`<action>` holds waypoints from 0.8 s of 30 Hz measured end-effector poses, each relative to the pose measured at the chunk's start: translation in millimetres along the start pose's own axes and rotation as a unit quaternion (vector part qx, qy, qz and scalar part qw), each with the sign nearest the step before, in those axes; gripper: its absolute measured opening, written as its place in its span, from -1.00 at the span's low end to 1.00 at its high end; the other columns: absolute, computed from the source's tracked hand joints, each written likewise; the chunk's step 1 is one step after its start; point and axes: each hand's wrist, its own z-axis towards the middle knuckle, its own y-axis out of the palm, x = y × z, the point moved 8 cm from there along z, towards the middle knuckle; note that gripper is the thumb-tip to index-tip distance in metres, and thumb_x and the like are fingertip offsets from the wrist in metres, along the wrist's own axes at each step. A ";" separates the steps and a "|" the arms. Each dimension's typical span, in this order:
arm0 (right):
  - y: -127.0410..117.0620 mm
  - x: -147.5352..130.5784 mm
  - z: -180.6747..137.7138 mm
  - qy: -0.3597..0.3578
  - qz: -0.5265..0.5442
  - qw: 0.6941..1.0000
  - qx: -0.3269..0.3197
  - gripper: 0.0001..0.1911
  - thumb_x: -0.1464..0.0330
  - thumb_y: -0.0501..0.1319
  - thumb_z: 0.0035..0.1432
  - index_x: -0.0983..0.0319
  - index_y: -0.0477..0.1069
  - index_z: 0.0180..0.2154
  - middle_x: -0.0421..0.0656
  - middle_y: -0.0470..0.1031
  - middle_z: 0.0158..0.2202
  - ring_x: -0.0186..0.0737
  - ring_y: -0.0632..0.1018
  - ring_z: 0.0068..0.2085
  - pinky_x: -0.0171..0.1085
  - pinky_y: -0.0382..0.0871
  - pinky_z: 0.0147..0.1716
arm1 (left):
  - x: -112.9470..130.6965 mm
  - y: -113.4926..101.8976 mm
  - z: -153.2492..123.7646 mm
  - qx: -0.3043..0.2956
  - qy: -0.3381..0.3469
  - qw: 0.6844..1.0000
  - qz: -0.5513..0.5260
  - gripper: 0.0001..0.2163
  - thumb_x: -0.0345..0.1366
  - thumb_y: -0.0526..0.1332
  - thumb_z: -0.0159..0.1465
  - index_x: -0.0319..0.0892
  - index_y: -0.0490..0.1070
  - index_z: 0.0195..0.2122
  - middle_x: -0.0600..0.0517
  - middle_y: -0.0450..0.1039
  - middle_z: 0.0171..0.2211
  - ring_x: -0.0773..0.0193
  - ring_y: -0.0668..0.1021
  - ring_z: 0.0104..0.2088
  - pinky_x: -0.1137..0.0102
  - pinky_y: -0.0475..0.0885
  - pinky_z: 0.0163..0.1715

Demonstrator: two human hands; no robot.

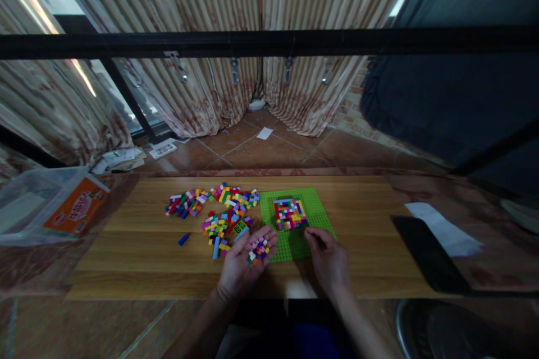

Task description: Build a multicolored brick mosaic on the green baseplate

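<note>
My left hand [242,263] is turned palm up and cupped around a handful of small toy building bricks [258,250] in pink, white, orange, purple and yellow. To its right lies a green studded baseplate [320,213], carrying a low rectangular build of multicoloured bricks [290,214]. Over the plate's right front part, thumb and forefinger of my right hand [328,258] are pinched together beside the build's near right corner. Whatever sits between those fingertips is too small to make out. Loose bricks [214,224] in many colours are heaped left of the plate, partly behind my left hand.
The wooden table [138,247] also bears a lone blue brick [183,239] at left. A clear plastic bin [37,202] with an orange label stands left. On the right are a black flat object [425,252] and white paper [446,230]. A dark rail [261,44] crosses behind.
</note>
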 end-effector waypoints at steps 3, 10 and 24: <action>3.4 -0.6 7.4 -0.016 0.003 1.000 0.001 -0.71 0.17 0.14 0.16 0.22 0.52 -0.29 -0.07 0.56 -0.25 -0.12 0.54 -0.22 -0.15 0.39 -0.16 | -0.3 -0.4 0.0 0.007 -0.003 1.000 0.004 -0.61 -0.21 -0.03 0.37 -0.41 0.45 -0.04 -0.23 0.52 -0.08 0.14 0.56 -0.08 0.27 0.35 0.05; 9.1 -5.1 16.1 -0.046 -0.012 0.999 -0.001 -0.71 0.19 0.14 0.18 0.22 0.53 -0.27 -0.05 0.55 -0.27 -0.14 0.53 -0.25 -0.16 0.40 -0.20 | -0.4 0.4 -0.1 0.013 -0.001 1.000 0.012 -0.61 -0.22 -0.04 0.38 -0.40 0.45 -0.05 -0.22 0.53 -0.09 0.15 0.57 -0.10 0.27 0.35 0.04; 7.2 -16.2 17.8 -0.076 -0.064 0.995 0.020 -0.69 0.22 0.09 0.21 0.26 0.53 -0.25 -0.03 0.58 -0.27 -0.14 0.56 -0.27 -0.18 0.42 -0.24 | -2.4 -4.2 -0.2 0.019 -0.002 1.000 0.016 -0.61 -0.23 -0.02 0.37 -0.39 0.40 0.03 -0.22 0.53 -0.08 0.14 0.56 -0.09 0.23 0.31 0.08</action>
